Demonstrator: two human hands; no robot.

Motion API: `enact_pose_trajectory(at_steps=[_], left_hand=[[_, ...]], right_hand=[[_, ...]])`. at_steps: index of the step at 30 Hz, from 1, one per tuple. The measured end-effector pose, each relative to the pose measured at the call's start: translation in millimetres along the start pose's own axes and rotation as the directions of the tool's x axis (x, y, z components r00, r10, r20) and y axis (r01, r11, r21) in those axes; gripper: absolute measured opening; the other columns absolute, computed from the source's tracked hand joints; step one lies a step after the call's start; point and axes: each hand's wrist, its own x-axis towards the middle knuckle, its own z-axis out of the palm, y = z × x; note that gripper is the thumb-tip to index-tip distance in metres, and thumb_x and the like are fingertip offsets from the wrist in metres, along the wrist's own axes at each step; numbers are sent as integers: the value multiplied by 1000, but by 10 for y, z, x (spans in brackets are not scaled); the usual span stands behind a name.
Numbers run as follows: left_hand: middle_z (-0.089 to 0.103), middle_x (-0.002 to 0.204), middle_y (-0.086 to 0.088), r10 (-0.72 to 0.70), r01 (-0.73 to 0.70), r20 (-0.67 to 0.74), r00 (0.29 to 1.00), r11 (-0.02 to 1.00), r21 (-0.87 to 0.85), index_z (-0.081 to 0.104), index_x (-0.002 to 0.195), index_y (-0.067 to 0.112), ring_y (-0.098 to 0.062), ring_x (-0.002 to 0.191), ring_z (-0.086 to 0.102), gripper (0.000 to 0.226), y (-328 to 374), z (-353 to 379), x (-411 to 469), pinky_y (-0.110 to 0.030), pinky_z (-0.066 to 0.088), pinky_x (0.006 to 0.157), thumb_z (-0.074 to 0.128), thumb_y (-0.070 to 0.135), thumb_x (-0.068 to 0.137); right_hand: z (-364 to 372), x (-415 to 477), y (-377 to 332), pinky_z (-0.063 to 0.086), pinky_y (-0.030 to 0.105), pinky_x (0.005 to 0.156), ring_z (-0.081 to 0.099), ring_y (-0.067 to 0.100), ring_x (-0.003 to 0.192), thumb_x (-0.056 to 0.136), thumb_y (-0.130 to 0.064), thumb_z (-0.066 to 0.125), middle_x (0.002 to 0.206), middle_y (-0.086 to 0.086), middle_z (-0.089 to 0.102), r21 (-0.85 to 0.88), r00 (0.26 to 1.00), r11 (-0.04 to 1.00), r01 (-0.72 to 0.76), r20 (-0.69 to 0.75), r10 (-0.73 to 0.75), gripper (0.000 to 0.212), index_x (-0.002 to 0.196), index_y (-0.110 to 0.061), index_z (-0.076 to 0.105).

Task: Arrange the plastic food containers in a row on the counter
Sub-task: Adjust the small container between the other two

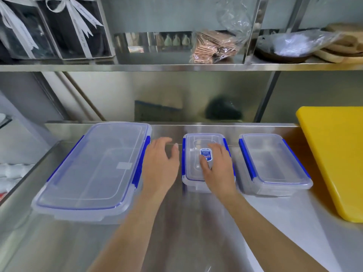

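Three clear plastic containers with blue clips stand side by side on the steel counter point(196, 222). The large container point(94, 169) is at the left. A small container point(192, 154) with a blue label is in the middle, and another small container point(273, 163) is at the right. My right hand point(218, 167) lies flat on the middle container's lid, fingers spread over the label. Over the gap between the large and middle containers hovers my left hand point(161, 165), fingers apart, holding nothing.
A yellow cutting board point(337, 158) lies at the right end of the counter. A steel shelf point(176, 66) above carries ribboned gift boxes point(53, 30), a bag of brown packets point(214, 46), a wrapped dark dish point(286, 48) and wooden boards point(345, 46).
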Motion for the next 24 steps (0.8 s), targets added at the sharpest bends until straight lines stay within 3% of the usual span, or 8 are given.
enact_pose_trajectory(at_steps=[3, 6, 10, 12, 14, 16, 20, 24], left_hand=[[60, 123, -15, 5, 4, -102, 995, 996, 84, 57, 118, 5, -32, 116, 51, 31, -183, -440, 304, -38, 37, 100, 51, 22, 92], [52, 132, -24, -185, 214, -126, 975, 938, 275, 48, 127, 3, -40, 124, 43, 45, -625, -831, 551, -48, 33, 106, 53, 28, 90], [32, 147, -24, -529, 518, -83, 845, 768, 378, 26, 142, 9, -41, 136, 27, 78, -1284, -1189, 667, -49, 20, 112, 55, 52, 83], [25, 151, -23, -616, 586, -52, 786, 717, 378, 16, 145, 17, -40, 139, 20, 92, -1587, -1292, 708, -52, 16, 115, 56, 63, 76], [17, 154, -21, -683, 639, -18, 730, 673, 372, 9, 146, 23, -39, 142, 14, 108, -1919, -1366, 781, -56, 14, 116, 57, 74, 64], [22, 154, -18, -702, 662, 26, 711, 683, 309, 12, 145, 27, -40, 140, 21, 118, -2144, -1396, 852, -58, 19, 114, 58, 81, 51], [52, 136, -10, -642, 604, 69, 764, 749, 273, 43, 127, 39, -34, 120, 52, 100, -2411, -1318, 946, -55, 41, 102, 59, 89, 42], [55, 131, -6, -624, 593, 64, 779, 766, 247, 42, 124, 44, -35, 112, 56, 98, -2414, -1252, 822, -54, 44, 100, 53, 92, 40]], right_hand=[[152, -109, -316, 44, 35, 100, 51, 18, 115, 91, -32, 51, 132, 3, 51, 202, 978, 978, -55, 207, 12, 46, 133, -15, 41], [350, -229, -542, 40, 41, 107, 43, 18, 129, 87, -47, 52, 148, 1, 38, 289, 903, 940, -184, 428, 45, 66, 144, -22, 27], [504, -364, -776, 37, 32, 104, 41, 13, 131, 85, -50, 53, 144, -6, 41, 387, 808, 876, -286, 589, 4, 71, 144, -26, 22], [562, -410, -874, 39, 24, 94, 46, 7, 121, 87, -45, 54, 137, -13, 44, 434, 775, 846, -311, 631, -39, 67, 143, -30, 22], [644, -439, -938, 41, 25, 95, 45, 7, 121, 85, -48, 55, 143, -13, 40, 434, 742, 836, -335, 669, -49, 72, 144, -32, 16], [767, -459, -975, 41, 34, 103, 42, 12, 130, 81, -54, 56, 148, -12, 35, 407, 721, 852, -329, 691, -51, 82, 146, -35, 9], [902, -529, -1029, 41, 46, 106, 43, 15, 131, 67, -63, 62, 148, -13, 37, 387, 714, 856, -342, 700, -31, 95, 143, -43, 9], [978, -558, -977, 41, 44, 106, 47, 16, 126, 62, -55, 66, 142, -10, 42, 363, 753, 872, -328, 657, 10, 96, 142, -42, 14]])
